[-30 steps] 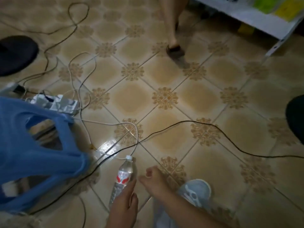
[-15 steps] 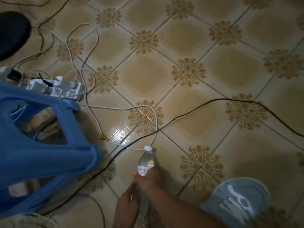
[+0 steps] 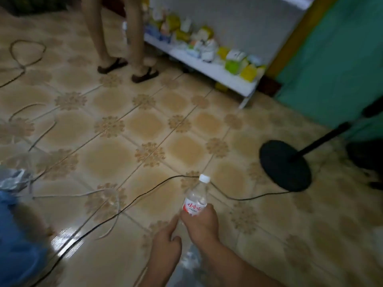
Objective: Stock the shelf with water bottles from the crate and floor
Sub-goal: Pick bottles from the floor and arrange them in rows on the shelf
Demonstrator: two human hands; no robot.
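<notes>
Right hand (image 3: 200, 222) wrapped around the lower body of a water bottle (image 3: 195, 198), fingers curled over the red-and-white label, bottle held off the floor and tilted slightly, white screw cap pointing toward 12 o'clock. Clear thin plastic, ribbed at the shoulder, neck and cap standing free above the knuckles. Left hand (image 3: 165, 244) just beside, at 8 o'clock of the right hand, forefinger stretched out toward the base of the bottle, other fingers loosely bent, holding nothing; contact with the bottle impossible to tell. Glossy floor (image 3: 107, 160) of beige square tiles with brown flower motifs at the corners, a bright glare patch at 8 o'clock. Thin black cable (image 3: 145, 194) snaking across the tiles behind the bottle toward a round black stand base (image 3: 285, 165) with a slanting black pole, at 2 o'clock of the bottle. White low shelf (image 3: 223, 74) at 1 o'clock, far from the hand, crowded with blurred small yellow, green and white packets. Two bare legs in dark sandals (image 3: 145, 76) at 11 o'clock. Blue plastic stool (image 3: 18, 241), blurred, at 9 o'clock.
</notes>
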